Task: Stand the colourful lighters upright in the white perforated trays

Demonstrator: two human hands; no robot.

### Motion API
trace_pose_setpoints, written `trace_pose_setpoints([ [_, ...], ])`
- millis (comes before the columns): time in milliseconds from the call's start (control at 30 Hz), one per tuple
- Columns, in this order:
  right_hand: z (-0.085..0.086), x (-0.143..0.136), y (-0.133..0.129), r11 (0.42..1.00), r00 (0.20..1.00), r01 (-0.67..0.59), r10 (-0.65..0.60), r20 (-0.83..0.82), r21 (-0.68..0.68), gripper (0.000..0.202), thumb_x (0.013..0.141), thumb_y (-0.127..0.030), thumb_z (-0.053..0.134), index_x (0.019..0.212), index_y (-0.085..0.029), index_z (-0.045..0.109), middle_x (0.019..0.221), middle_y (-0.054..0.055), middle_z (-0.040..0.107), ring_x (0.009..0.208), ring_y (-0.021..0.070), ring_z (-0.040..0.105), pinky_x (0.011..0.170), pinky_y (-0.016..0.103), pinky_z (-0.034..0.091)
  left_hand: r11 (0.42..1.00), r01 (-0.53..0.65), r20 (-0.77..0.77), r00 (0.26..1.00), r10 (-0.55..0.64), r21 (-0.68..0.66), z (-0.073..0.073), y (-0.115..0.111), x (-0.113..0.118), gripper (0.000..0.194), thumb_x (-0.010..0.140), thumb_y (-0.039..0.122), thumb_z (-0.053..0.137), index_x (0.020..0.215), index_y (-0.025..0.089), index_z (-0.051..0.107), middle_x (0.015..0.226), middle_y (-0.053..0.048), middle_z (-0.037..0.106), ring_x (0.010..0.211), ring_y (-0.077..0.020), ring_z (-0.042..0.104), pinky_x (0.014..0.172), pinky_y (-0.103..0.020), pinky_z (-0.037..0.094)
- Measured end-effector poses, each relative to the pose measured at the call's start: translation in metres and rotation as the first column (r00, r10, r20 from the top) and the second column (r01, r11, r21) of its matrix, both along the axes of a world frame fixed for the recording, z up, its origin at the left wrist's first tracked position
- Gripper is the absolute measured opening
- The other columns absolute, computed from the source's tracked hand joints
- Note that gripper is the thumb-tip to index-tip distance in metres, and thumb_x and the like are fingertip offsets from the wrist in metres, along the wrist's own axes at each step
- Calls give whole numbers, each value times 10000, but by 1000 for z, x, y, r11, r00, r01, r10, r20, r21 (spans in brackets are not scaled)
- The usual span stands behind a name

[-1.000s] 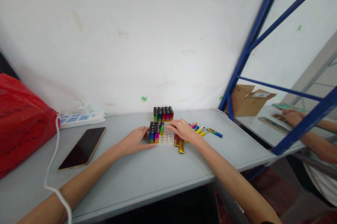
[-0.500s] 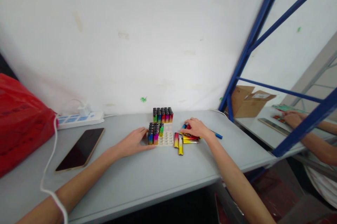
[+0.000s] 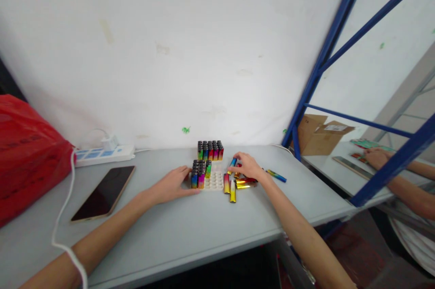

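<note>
Lighters with black tops and shiny coloured bodies (image 3: 198, 175) stand upright in the left part of a white tray with round holes (image 3: 214, 182). My left hand (image 3: 174, 183) lies at the tray's left side with thumb and fingers apart, its thumb along the front corner. With its fingertips my right hand (image 3: 248, 165) pinches the upper end of a blue lighter (image 3: 232, 166), just right of the tray. Below that hand lie several loose lighters (image 3: 245, 185), red and gold. One yellow lighter (image 3: 233, 193) points toward the front edge. The far fingers of my right hand are partly hidden.
Behind the tray stands a full block of lighters (image 3: 210, 149). A blue-and-yellow lighter (image 3: 277, 175) lies to the right. Leftward are a phone (image 3: 105, 193), a power strip (image 3: 105, 153) and a red bag (image 3: 30, 157). Past the blue frame (image 3: 314, 69) are a carton (image 3: 321, 135) and another person's hands (image 3: 377, 157).
My right hand has shifted slightly left and drawn a blue lighter out from the pile toward the tray. My left hand stays at the tray's side.
</note>
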State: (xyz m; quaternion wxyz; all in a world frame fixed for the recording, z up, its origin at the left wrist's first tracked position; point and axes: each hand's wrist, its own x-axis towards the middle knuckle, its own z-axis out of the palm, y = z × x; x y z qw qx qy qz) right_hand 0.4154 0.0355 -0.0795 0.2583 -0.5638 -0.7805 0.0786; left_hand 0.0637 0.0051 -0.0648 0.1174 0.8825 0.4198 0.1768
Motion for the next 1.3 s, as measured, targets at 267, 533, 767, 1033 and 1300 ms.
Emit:
trace_pose_setpoints([
  [267,7,-25,-5,983,797,-181,167,-581,34,463,923,-414,636,1347,-235,584,996,33,705,910,202,730,855,357,576,1000,-2,-8,1000,2,-18,-1,-1,-1,620,814,791,654,991,197,653,1019,-114,697,926,-318,677,846,-417,547],
  [533,16,-40,-12,958,548,-238,-1,-836,-158,531,859,-533,666,1290,-229,607,893,-2,608,660,128,596,543,235,463,1000,-3,-11,1000,3,-12,0,-3,-1,626,809,800,656,982,198,653,1017,-111,695,926,-313,671,855,-411,537],
  [767,17,-54,-22,879,602,-376,-9,-799,-293,456,895,-687,578,1011,-248,528,679,-93,406,485,79,235,442,206,187,1000,7,18,1000,-7,-2,1,-3,0,603,807,799,658,949,212,650,974,-97,697,897,-305,674,827,-398,537],
  [1033,14,-65,-30,994,887,-98,70,-456,-38,567,940,-688,505,639,-231,355,617,-46,317,608,121,331,556,265,245,1000,1,-3,1000,-2,-28,1,-2,0,613,811,777,666,1004,196,664,1030,-108,699,951,-313,672,870,-401,530],
  [1300,10,-67,-28,999,898,22,-4,-440,36,419,921,-507,463,610,-237,388,577,-38,383,593,137,369,572,283,238,1000,9,-2,1000,-9,-19,0,-2,0,615,808,783,665,1014,204,666,1022,-103,699,933,-301,666,853,-389,526],
])
